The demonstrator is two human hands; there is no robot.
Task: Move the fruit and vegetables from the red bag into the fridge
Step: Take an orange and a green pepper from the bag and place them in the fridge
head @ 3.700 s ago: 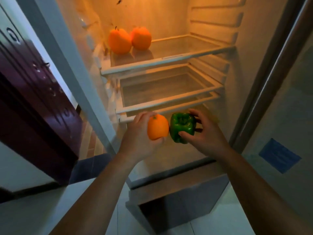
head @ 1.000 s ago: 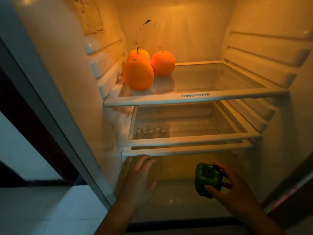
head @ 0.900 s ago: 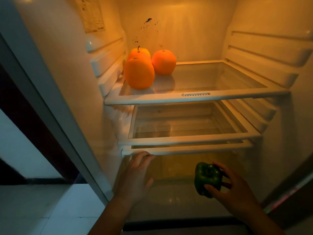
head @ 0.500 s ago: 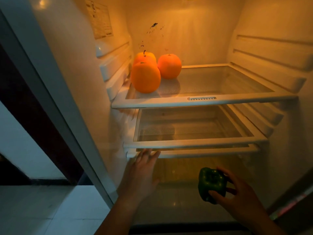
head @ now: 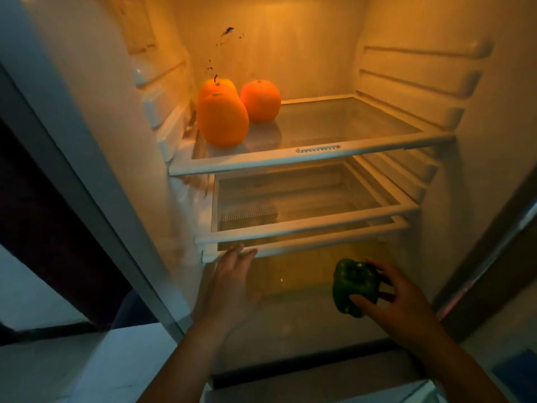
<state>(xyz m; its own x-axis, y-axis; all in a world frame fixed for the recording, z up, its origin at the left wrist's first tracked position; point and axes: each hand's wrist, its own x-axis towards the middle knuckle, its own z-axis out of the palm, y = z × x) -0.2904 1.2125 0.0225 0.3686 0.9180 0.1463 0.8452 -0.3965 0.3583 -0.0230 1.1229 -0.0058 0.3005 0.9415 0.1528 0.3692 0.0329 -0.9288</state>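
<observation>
The fridge stands open, lit orange inside. Three orange fruits sit at the left of the top glass shelf [head: 348, 126]: a large one in front [head: 223, 121], one with a stem behind it [head: 216, 85], and a round one [head: 261, 100] to the right. My right hand [head: 401, 301] grips a green bell pepper [head: 353, 286] low in the fridge, in front of the bottom compartment. My left hand [head: 232, 283] holds nothing; its straight fingers touch the front edge of the lowest shelf [head: 319, 242]. The red bag is out of view.
A bare middle shelf [head: 305, 205] lies under the top one. Ribbed rails line the right wall [head: 421, 74]. The fridge's left side panel [head: 87, 158] runs diagonally, with a dark door [head: 43, 213] and pale floor [head: 58, 367] beyond it.
The orange that my left hand held 3.7 s ago now lies on the top shelf. Over the last second my left hand rose to the lowest shelf's edge; the pepper stayed about level.
</observation>
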